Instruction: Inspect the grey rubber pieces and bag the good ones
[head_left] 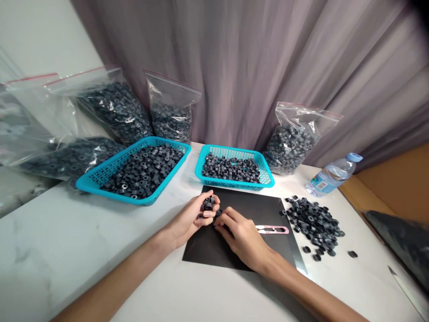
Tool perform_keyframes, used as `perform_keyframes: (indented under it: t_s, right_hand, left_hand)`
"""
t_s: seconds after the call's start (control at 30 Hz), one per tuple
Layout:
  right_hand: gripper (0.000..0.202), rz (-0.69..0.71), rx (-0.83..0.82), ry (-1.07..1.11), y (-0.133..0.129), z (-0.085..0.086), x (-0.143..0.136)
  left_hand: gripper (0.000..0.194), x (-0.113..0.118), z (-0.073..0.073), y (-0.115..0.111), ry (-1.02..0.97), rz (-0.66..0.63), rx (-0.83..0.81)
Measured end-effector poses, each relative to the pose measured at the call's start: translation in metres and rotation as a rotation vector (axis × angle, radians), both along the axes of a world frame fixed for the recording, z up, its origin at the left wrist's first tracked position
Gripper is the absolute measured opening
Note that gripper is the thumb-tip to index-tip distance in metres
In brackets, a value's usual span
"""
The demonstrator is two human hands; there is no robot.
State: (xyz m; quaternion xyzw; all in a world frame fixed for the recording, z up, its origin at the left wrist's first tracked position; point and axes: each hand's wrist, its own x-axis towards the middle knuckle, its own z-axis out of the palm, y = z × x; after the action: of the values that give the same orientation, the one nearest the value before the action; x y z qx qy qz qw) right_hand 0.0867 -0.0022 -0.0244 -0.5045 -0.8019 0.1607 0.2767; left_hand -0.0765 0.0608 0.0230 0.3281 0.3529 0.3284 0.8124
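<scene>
Several small black ring-shaped pieces (pixel 208 204) lie cupped in my left hand (pixel 197 210), its fingers curled round them. Close beside it, my right hand (pixel 236 226) pinches at a black piece near the left fingertips; its fingers partly hide what they grip. Both hands are above a black sheet (pixel 214 251) on the white table. A pair of pink-handled thread snips (pixel 273 229) lies on the sheet, just right of my right hand. Right of the sheet is a loose heap of black ring pieces (pixel 313 223).
Two blue plastic baskets, a larger left one (pixel 110 197) and a smaller middle one (pixel 234 182), hold more black pieces. Clear zip bags (pixel 115 107) of pieces stand behind and left, another bag (pixel 293 138) back right. A water bottle (pixel 333 174) stands near the right edge.
</scene>
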Motion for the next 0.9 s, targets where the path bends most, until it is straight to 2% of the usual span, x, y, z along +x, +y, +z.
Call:
perform_keyframes:
  t_s: [0.13,0.27,0.37,0.57,0.67,0.77,0.83,0.9]
  right_hand:
    - [0.012,0.001,-0.059,0.129,-0.002,0.009,0.002]
    - [0.015,-0.027,-0.273,0.516,-0.004,0.037,0.019]
    - [0.022,-0.06,-0.426,0.719,-0.006,0.052,0.03]
    - [0.027,-0.088,-0.607,0.878,-0.001,0.053,0.028]
    - [0.028,-0.064,-0.597,0.889,0.004,0.053,0.024]
    - [0.027,-0.01,-0.516,0.9,0.008,0.048,0.022]
    - [0.027,-0.072,-0.408,0.91,0.008,0.04,0.02]
    - [0.028,-0.22,-0.273,0.922,0.008,0.028,0.018]
  left_hand:
    - [0.02,0.0,0.002,-0.001,-0.01,-0.007,-0.024]
    - [0.025,0.001,0.002,-0.002,-0.009,-0.014,-0.019]
    - [0.028,0.003,0.004,-0.005,0.005,-0.069,-0.026]
    - [0.028,0.007,0.008,-0.017,0.017,-0.233,-0.029]
    - [0.027,0.008,0.008,-0.02,0.028,-0.267,0.005]
    - [0.024,0.008,0.009,-0.019,0.044,-0.286,0.018]
    - [0.022,0.006,0.012,-0.014,0.044,-0.271,0.009]
    - [0.018,0.002,0.015,-0.006,0.032,-0.226,-0.005]
